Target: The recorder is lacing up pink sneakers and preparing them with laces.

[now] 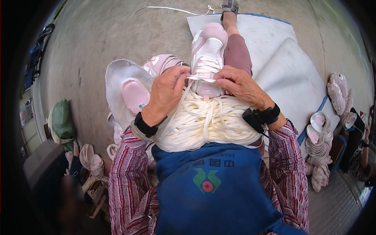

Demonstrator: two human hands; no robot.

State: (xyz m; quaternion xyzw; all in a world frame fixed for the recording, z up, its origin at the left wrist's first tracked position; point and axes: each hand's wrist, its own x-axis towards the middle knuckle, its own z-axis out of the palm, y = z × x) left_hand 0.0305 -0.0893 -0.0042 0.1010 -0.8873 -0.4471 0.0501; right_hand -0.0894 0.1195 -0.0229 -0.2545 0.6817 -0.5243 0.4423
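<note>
A pink and white sneaker lies toe away from me, with flat white lacing across its tongue. A flat white shoelace runs taut across the tongue between my two hands. My left hand pinches it left of the shoe, thumb and fingers closed. On the other side, my right hand is closed on the lace beside the shoe's collar. A thick bundle of cream laces rests in my lap below the sneaker, over the blue apron. My fingers partly hide the shoe's sides.
Left of my hands sit a white bag with a pink insole and more pink shoes. A white sheet covers floor at right. Stacked shoes stand farther right. A green sack and other people's limbs show at the edges.
</note>
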